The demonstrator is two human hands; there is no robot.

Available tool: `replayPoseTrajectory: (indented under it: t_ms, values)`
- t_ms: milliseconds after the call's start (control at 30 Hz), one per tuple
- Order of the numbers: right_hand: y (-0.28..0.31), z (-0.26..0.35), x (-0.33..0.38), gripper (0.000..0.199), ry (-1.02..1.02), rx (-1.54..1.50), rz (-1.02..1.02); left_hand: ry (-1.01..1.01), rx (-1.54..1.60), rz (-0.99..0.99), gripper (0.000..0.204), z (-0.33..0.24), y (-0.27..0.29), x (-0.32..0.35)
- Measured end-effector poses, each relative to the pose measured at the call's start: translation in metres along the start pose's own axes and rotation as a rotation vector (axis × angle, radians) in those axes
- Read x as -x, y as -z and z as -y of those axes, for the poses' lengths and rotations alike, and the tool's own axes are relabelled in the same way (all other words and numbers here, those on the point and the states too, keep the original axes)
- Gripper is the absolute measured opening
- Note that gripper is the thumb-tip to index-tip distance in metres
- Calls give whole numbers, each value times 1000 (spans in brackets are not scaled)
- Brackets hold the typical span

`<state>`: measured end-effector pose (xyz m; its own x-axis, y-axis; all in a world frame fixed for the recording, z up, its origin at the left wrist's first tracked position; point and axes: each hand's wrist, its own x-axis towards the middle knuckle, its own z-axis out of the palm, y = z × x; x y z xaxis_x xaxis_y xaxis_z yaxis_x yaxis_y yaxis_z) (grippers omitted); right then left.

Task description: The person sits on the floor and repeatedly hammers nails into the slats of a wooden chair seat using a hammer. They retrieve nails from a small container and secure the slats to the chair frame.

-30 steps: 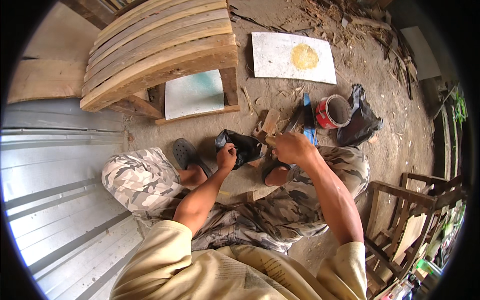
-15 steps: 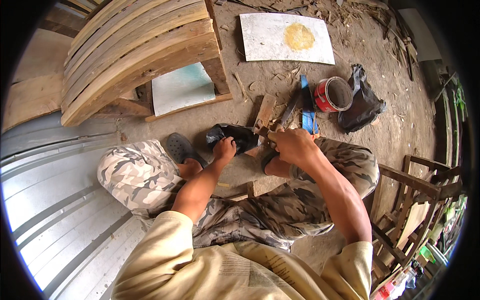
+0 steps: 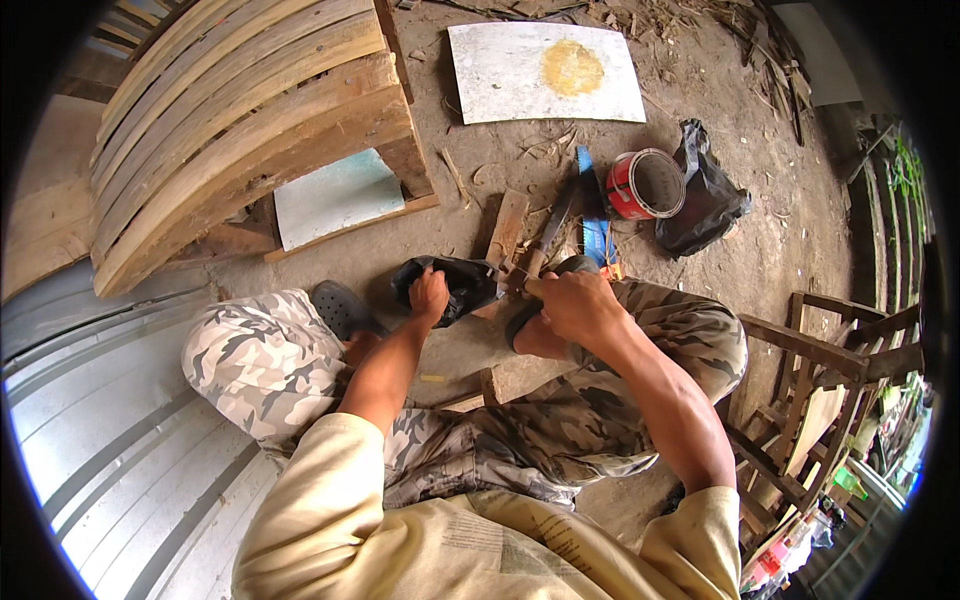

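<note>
My left hand (image 3: 430,296) is closed at a black plastic bag (image 3: 466,284) on the ground between my feet, its fingertips partly hidden against the plastic. In my right hand (image 3: 578,304) is a hammer (image 3: 508,277), gripped by its wooden handle. The metal head lies close to the bag's right edge. Just beyond it, a wooden block (image 3: 508,222) rests on the ground beside a dark-bladed knife (image 3: 556,222). A blue handsaw (image 3: 596,238) lies to the right of the knife, above my right knee.
A red can (image 3: 646,184) stands beside another black plastic bag (image 3: 700,200). Farther off lies a white board (image 3: 545,75) with a yellow stain. A slatted wooden bench (image 3: 250,130) is at left, above corrugated metal sheets (image 3: 120,400). A wooden frame (image 3: 810,350) stands right.
The whole view has shifted, so the surroundings sit farther left. My right hand, with the hammer, has drawn slightly back toward me. My left hand stays at the bag.
</note>
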<state>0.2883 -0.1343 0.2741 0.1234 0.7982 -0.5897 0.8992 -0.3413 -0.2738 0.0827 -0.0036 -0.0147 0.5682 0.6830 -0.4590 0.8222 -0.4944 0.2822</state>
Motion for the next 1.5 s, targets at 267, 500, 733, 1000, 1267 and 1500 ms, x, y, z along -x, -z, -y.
replayPoseTrajectory:
  t_ms: [267,500,733,1000,1267,1500]
  values:
    - [10,13,-3,30,-22,52,43,64,0,119,21,-3,14,-16]
    - [-4,7,-13,30,63,110,26,-317,266,72,25,32,6,-25]
    - [21,25,-24,29,27,142,79,-112,902,461,33,47,41,-19]
    - [43,42,-18,25,50,139,106,61,1169,544,30,44,64,0]
    - [28,27,-27,17,35,134,60,255,1504,618,24,49,85,11]
    - [42,34,-25,18,9,132,87,258,1446,597,14,35,104,17]
